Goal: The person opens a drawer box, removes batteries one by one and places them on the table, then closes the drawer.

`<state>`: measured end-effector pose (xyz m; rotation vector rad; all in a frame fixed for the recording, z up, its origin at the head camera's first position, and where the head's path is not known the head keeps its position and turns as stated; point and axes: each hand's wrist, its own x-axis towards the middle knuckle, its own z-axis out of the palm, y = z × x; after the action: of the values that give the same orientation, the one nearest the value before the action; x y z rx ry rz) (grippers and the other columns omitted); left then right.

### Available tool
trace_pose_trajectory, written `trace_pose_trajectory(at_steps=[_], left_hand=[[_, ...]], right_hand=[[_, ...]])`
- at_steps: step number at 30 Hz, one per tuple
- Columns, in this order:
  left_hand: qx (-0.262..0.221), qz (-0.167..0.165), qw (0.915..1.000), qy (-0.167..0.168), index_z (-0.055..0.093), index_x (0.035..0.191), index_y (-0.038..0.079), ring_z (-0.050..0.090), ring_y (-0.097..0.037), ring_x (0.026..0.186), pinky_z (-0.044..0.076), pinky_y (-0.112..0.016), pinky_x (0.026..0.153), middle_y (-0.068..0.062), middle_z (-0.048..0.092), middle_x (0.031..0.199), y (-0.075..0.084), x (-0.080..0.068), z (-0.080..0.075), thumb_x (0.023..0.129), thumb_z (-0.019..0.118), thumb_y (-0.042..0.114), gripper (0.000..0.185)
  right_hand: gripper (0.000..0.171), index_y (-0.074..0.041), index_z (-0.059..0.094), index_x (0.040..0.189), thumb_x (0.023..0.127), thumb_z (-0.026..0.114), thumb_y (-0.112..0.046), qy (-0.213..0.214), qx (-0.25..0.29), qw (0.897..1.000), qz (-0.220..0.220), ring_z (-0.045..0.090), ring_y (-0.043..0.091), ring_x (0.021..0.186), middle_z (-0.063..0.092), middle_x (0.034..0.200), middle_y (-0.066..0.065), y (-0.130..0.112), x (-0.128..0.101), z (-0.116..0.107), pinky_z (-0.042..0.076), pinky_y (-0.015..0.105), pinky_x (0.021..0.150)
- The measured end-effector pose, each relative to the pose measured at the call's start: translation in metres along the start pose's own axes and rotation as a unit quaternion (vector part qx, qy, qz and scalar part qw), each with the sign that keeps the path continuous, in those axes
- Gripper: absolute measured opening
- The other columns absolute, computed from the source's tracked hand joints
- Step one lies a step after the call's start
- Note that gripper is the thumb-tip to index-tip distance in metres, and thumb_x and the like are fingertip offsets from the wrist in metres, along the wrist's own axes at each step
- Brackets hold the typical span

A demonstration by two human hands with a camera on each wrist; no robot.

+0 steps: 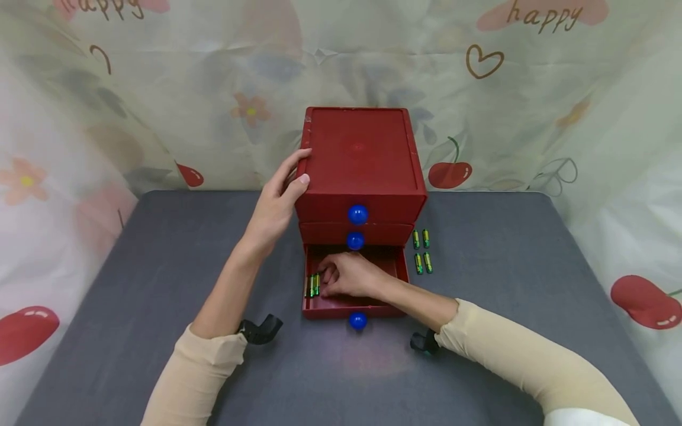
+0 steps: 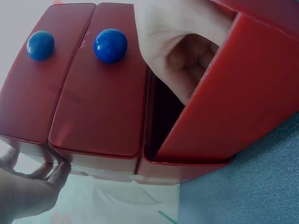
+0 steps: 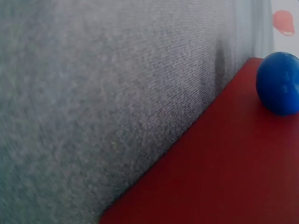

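A grey fabric-covered surface (image 1: 160,284) fills the lower half of the head view, with a pale cloth backdrop printed with flowers, cherries and hearts (image 1: 533,118) hanging behind it. At the centre of the frame stands a red plastic three-drawer chest (image 1: 358,154), each drawer front carrying a round blue knob. The top two drawers are closed; the red bottom drawer (image 1: 319,305) is pulled out toward the lower edge of the frame, its blue knob (image 1: 357,321) nearest the camera.

The left hand (image 1: 277,207) rests against the chest's upper left edge, fingers (image 1: 290,168) stretched out straight along the side and top rim, holding nothing (the left wrist view shows the same fingertips under the chest's edge). The right hand (image 1: 348,277) lies inside the open drawer, its fingers curled down toward the left end; whether they pinch anything I cannot tell.

Just left of that hand, inside the drawer against its left wall, lie green-and-yellow cylindrical batteries (image 1: 313,285), side by side. Four more loose green batteries (image 1: 422,251) lie on the surface just right of the chest, in two pairs.
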<state>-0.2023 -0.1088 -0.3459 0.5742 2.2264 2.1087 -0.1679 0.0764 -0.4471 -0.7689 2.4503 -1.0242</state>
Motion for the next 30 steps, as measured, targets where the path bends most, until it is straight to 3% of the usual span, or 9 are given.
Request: trace_pose_trajectory(at_steps=[9, 15, 30], left_hand=[[-0.004, 0.0, 1.0, 0.002, 0.038, 0.152, 0.029, 0.04, -0.016, 0.136, 0.035, -0.045, 0.111, 0.006, 0.037, 0.154, -0.001, 0.001, 0.001, 0.105, 0.05, 0.03, 0.049], [-0.008, -0.003, 1.0, 0.002, 0.039, 0.152, 0.029, 0.039, -0.016, 0.137, 0.034, -0.044, 0.112, 0.006, 0.035, 0.155, -0.001, 0.001, 0.0, 0.105, 0.05, 0.029, 0.049], [-0.011, -0.007, 0.9999, 0.001, 0.04, 0.152, 0.029, 0.04, -0.015, 0.137, 0.033, -0.042, 0.112, 0.007, 0.035, 0.155, 0.0, 0.0, -0.001, 0.105, 0.051, 0.029, 0.048]], right_hand=[[0.05, -0.005, 0.063, 0.11, 0.075, 0.089, -0.029, 0.012, -0.065, 0.998, -0.013, 0.058, 0.007, 0.071, 0.063, 0.082, -0.003, -0.004, 0.003, 0.008, 0.05, 0.02, 0.067], [0.045, -0.006, 0.064, 0.109, 0.077, 0.087, -0.027, 0.025, -0.085, 0.996, -0.011, 0.057, 0.008, 0.069, 0.062, 0.081, -0.003, -0.004, 0.005, 0.011, 0.05, 0.021, 0.064], [0.038, -0.007, 0.068, 0.11, 0.081, 0.084, -0.026, 0.003, -0.027, 1.0, 0.007, 0.064, 0.002, 0.077, 0.068, 0.085, -0.007, -0.004, -0.003, -0.003, 0.052, 0.021, 0.072]])
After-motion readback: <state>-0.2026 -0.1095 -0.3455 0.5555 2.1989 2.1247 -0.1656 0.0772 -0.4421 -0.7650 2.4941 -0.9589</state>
